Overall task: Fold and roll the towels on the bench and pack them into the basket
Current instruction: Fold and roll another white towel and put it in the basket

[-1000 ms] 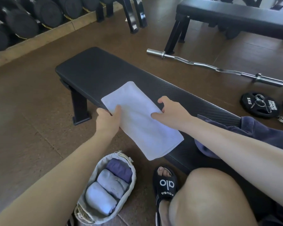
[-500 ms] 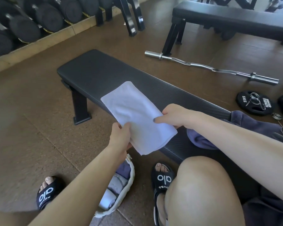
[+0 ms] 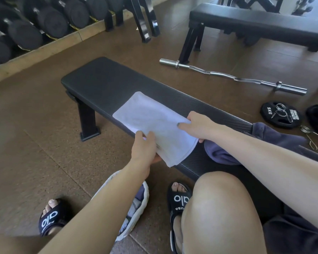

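Both hands have a grip on the white towel (image 3: 154,125) folded on the tabletop (image 3: 99,79), left hand (image 3: 144,145) pinching its near edge, right hand (image 3: 198,125) its side, and an uneven pull could skew the roll before the basket (image 3: 142,204).

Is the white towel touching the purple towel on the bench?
Cannot tell. In the head view the white towel ends right beside the purple towel on the bench, but the right hand covers where they would meet.
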Available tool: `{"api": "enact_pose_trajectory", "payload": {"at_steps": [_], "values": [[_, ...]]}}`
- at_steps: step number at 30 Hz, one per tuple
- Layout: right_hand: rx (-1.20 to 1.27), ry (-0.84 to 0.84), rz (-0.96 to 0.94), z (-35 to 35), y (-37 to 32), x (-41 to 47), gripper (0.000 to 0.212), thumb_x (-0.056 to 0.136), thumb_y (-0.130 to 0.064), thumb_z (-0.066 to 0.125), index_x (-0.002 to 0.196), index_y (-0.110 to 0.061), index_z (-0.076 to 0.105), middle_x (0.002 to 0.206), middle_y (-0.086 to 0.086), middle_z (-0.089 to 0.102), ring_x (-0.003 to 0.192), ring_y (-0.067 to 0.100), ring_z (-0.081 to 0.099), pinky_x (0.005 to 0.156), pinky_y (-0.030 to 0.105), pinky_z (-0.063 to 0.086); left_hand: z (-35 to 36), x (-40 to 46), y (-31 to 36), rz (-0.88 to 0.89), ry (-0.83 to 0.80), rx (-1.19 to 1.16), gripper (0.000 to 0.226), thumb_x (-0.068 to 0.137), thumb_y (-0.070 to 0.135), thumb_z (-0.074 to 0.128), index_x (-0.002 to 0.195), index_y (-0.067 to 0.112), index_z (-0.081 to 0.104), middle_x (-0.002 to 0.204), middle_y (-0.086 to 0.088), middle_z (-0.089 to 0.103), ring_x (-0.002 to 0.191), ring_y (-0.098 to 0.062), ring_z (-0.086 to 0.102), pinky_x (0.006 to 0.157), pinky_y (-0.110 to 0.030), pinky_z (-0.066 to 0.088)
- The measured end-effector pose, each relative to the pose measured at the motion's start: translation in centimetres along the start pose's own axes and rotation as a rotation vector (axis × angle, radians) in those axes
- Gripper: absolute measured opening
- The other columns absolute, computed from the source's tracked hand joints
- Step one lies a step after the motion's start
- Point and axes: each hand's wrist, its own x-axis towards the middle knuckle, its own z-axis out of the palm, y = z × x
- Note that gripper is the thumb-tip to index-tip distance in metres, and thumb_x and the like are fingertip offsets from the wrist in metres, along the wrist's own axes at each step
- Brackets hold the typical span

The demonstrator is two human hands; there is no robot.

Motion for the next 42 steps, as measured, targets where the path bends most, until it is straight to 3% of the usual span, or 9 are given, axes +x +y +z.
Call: {"api": "enact_pose_trajectory", "payload": {"at_steps": [5, 12, 16, 22, 29, 32, 37, 39, 42], "values": [[-0.088, 0.059, -0.008, 0.7, -0.4, -0.3, 0.043, 0.101, -0.043, 0.039, 0.126, -0.008, 0.039, 0.088, 0.006, 0.059, 0.049, 0.023, 0.062, 0.052, 0.029, 0.040, 0.2, -0.5, -1.9, -0.135, -0.140, -0.090, 0.023, 0.097, 0.027, 0.062, 0.120, 0.022, 0.060, 0.119, 0.001, 0.069, 0.107, -0.020, 0.067, 0.095, -0.043, 0.057], [-0.066, 0.070, 0.012, 0.6, -0.5, -0.4, 0.052, 0.098, -0.047, 0.043, 0.132, -0.007, 0.040, 0.089, 0.004, 0.058, 0.057, 0.023, 0.061, 0.056, 0.032, 0.044, 1.3, -1.4, -2.4, -0.091, -0.031, 0.018, 0.039, 0.101, 0.027, 0.042, 0.138, 0.018, 0.048, 0.128, -0.004, 0.057, 0.115, -0.027, 0.058, 0.098, -0.048, 0.054], [-0.118, 0.086, -0.006, 1.1, -0.6, -0.3, 0.053, 0.098, -0.046, 0.044, 0.133, -0.006, 0.038, 0.092, 0.003, 0.056, 0.072, 0.022, 0.059, 0.062, 0.034, 0.042, 1.2, -1.6, -2.0, -0.092, -0.043, -0.049, 0.035, 0.100, 0.020, 0.038, 0.132, 0.015, 0.053, 0.125, -0.008, 0.062, 0.110, -0.029, 0.063, 0.087, -0.047, 0.060], [-0.151, 0.146, -0.032, 2.0, 0.0, -0.3, 0.045, 0.100, -0.044, 0.043, 0.123, -0.006, 0.038, 0.101, 0.008, 0.058, 0.083, 0.026, 0.056, 0.061, 0.036, 0.036, 1.5, -0.6, -3.5, 0.010, 0.098, 0.072, 0.048, 0.084, 0.039, 0.030, 0.115, 0.012, 0.054, 0.119, -0.011, 0.061, 0.107, -0.033, 0.061, 0.094, -0.053, 0.054], [-0.234, 0.213, -0.083, 2.9, 0.1, -0.8, 0.037, 0.101, -0.044, 0.044, 0.109, -0.009, 0.036, 0.111, 0.010, 0.056, 0.101, 0.034, 0.059, 0.071, 0.038, 0.037, 1.2, -0.9, -3.8, 0.001, 0.163, 0.040, 0.014, 0.099, 0.024, 0.040, 0.107, 0.013, 0.041, 0.106, -0.003, 0.052, 0.107, -0.031, 0.056, 0.095, -0.054, 0.053], [-0.321, 0.260, -0.094, 3.2, -0.1, -1.0, 0.034, 0.101, -0.040, 0.043, 0.113, -0.008, 0.039, 0.114, 0.013, 0.055, 0.103, 0.037, 0.060, 0.070, 0.038, 0.036, 1.3, -1.3, -3.9, 0.049, 0.115, 0.074, 0.026, 0.095, 0.024, 0.050, 0.115, 0.013, 0.036, 0.105, 0.001, 0.049, 0.106, -0.030, 0.056, 0.091, -0.054, 0.056], [-0.562, 0.411, -0.459, 3.6, -0.6, -0.6, 0.054, 0.098, -0.034, 0.044, 0.149, -0.017, 0.034, 0.136, 0.011, 0.046, 0.114, 0.034, 0.051, 0.086, 0.041, 0.042, 1.6, -1.0, -4.5, 0.095, 0.118, 0.115, 0.024, 0.096, 0.007, 0.040, 0.119, 0.006, 0.035, 0.115, -0.009, 0.049, 0.101, -0.030, 0.055, 0.087, -0.055, 0.057], [-0.584, 0.387, -0.689, 4.0, -0.9, -0.1, 0.057, 0.099, -0.034, 0.036, 0.154, -0.022, 0.034, 0.152, 0.009, 0.041, 0.129, 0.031, 0.045, 0.101, 0.043, 0.040, 1.8, -0.8, -4.5, 0.094, 0.113, 0.090, 0.022, 0.097, 0.003, 0.038, 0.118, 0.004, 0.034, 0.105, -0.001, 0.046, 0.092, -0.019, 0.052, 0.082, -0.055, 0.059], [-0.660, 0.217, -0.679, 4.8, -0.4, 0.5, 0.062, 0.101, -0.045, 0.015, 0.158, -0.024, 0.025, 0.164, 0.004, 0.022, 0.149, 0.024, 0.022, 0.117, 0.042, 0.027, 1.3, -0.8, -4.4, 0.041, 0.072, 0.076, 0.023, 0.097, 0.002, 0.039, 0.119, 0.005, 0.034, 0.112, -0.006, 0.047, 0.097, -0.022, 0.053, 0.072, -0.050, 0.062]]}}
